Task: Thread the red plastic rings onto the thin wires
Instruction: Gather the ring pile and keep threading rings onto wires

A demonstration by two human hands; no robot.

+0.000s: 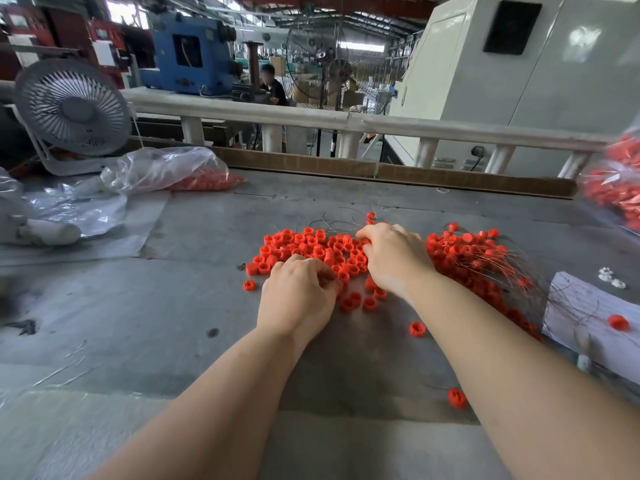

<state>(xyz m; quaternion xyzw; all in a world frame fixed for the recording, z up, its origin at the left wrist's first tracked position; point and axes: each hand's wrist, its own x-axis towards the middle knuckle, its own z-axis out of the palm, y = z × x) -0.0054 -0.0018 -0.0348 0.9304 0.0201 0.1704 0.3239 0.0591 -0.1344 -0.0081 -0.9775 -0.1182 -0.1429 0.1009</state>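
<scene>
Rings (pixel 304 245) lie heaped on the table (pixel 173 306) just beyond the left hand (pixel 298 292), whose curled fingers pinch into the pile's near edge. The right hand (pixel 391 258), fingers curled, grips rings at the heap's far side; thin wires (pixel 346 223) fan out past it.
</scene>
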